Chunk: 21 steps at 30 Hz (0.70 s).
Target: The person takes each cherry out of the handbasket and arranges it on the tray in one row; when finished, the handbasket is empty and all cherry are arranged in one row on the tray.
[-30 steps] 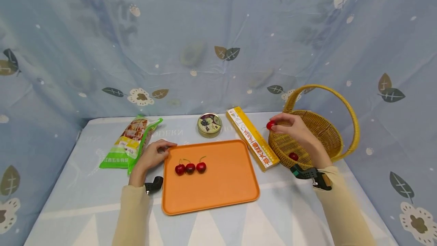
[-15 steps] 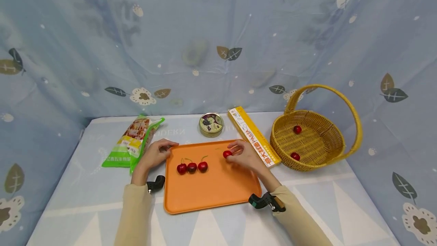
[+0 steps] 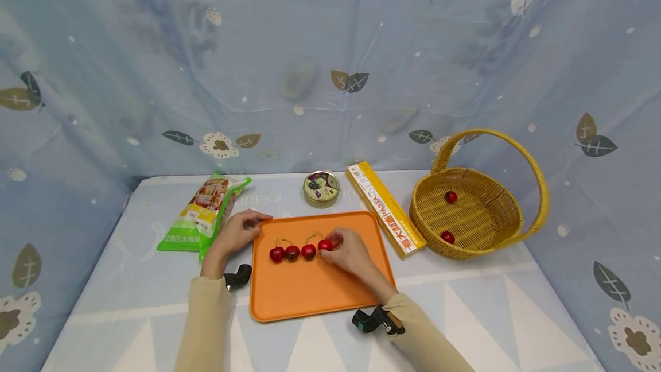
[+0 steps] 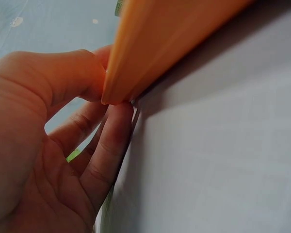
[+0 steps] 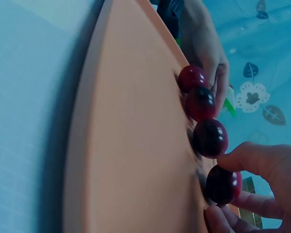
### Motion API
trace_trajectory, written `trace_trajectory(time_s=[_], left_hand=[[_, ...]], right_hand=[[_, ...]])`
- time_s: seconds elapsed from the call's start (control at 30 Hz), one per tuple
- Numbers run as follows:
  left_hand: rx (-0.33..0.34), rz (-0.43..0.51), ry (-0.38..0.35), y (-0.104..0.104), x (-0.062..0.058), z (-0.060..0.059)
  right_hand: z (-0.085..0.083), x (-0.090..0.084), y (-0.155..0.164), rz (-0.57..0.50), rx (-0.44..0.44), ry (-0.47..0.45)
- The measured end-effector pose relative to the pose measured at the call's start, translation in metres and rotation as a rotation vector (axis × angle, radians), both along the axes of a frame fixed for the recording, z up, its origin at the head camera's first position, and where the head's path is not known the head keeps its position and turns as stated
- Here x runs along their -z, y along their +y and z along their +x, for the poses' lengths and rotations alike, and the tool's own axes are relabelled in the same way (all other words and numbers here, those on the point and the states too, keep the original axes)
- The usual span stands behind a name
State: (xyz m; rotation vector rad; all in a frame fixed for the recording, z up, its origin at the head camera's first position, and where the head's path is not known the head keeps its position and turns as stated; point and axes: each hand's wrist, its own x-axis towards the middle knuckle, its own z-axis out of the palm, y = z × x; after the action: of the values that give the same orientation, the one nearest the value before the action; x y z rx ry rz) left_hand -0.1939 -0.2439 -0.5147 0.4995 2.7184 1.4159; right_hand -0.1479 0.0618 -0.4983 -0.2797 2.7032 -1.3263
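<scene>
Three dark red cherries (image 3: pixel 292 253) with stems stand in a row on the orange tray (image 3: pixel 310 291). At the row's right end my right hand (image 3: pixel 351 251) pinches a fourth cherry (image 5: pixel 223 184) between thumb and fingers, low over the tray and right beside the third one. My left hand (image 3: pixel 238 234) grips the tray by its far left corner. In the left wrist view the thumb and fingers of that hand (image 4: pixel 63 116) close on the tray's rim (image 4: pixel 114 73).
A yellow wicker basket (image 3: pixel 420 220) with two cherries inside stands at the right, its handle arching up. Between it and the tray lies a pasta box (image 3: pixel 386 208). A round tin (image 3: pixel 321 188) sits behind the tray, and a green food bag (image 3: pixel 198 217) lies at the left.
My right hand has carried a cherry leftward from the basket, across the pasta box, to the right end of the row on the tray. The left hand has stayed at the tray's corner.
</scene>
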Motion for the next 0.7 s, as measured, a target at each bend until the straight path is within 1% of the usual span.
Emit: trace_trajectory(time_s=[0.1,0.27,0.5,0.7], left_hand=[[-0.002,0.002,0.008,0.0,0.001,-0.001],[-0.004,-0.004,0.016,0.001,0.0,-0.001],[-0.009,-0.017,0.007,0.002,-0.001,0.0],[-0.023,-0.037,0.007,0.001,0.0,0.001]], right_hand=[[0.001,0.002,-0.001,0.029,0.017,-0.008],[0.002,0.002,-0.004,0.064,0.016,-0.008],[0.003,-0.001,-0.003,0.046,0.01,-0.025],[0.0,-0.007,0.007,0.025,0.002,-0.06]])
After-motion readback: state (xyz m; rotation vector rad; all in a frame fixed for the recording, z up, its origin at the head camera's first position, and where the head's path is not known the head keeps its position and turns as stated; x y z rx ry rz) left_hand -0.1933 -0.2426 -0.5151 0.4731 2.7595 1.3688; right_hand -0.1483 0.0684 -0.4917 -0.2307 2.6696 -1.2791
